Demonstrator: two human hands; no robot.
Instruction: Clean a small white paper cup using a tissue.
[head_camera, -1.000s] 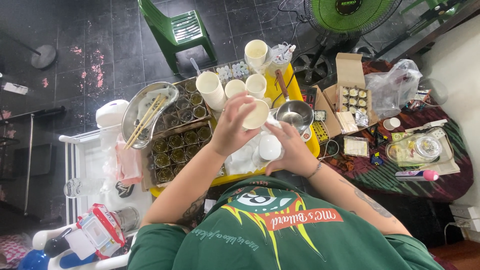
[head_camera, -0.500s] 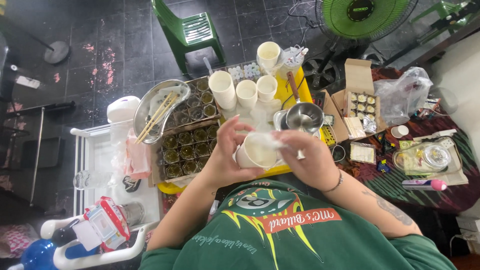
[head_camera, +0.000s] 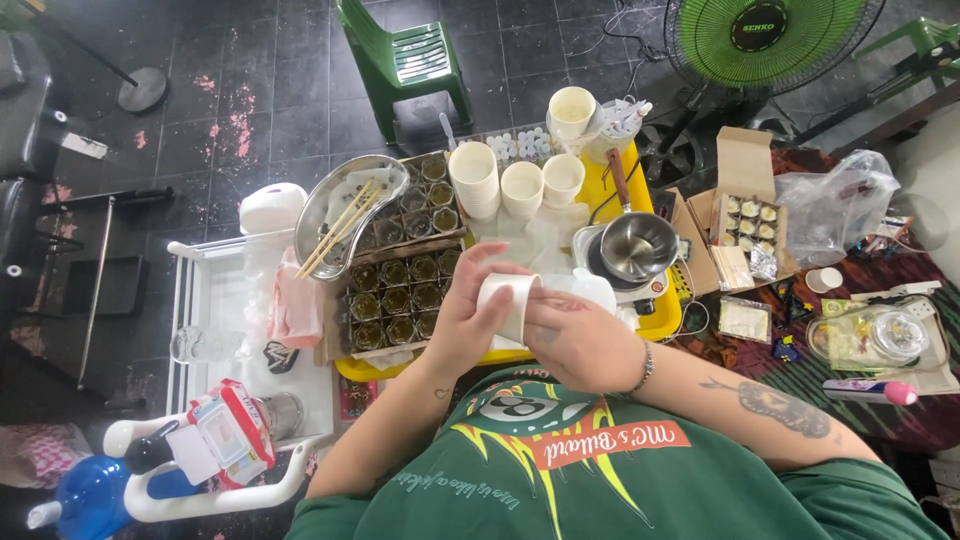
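one paper cup (head_camera: 505, 300) between two hands

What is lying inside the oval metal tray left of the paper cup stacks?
Thin wooden sticks lie slanted inside the metal tray, over something pale. The tray partly overlaps the rows of small glass jars; what lies beneath it is hidden.

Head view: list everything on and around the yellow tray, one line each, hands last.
paper cup: one, white, held on its side between both hands
cup stacks: four, white, far side of tray
yellow tray: one, centre
small glass jars: many, dark, in rows at tray's left
metal dish: one, silver, holding wooden sticks
saucepan: one, steel, right on tray
cardboard box: one, brown, open, right of tray
fan: one, green, top right
plastic chair: one, green, top
left hand: grips cup
right hand: fingers on cup
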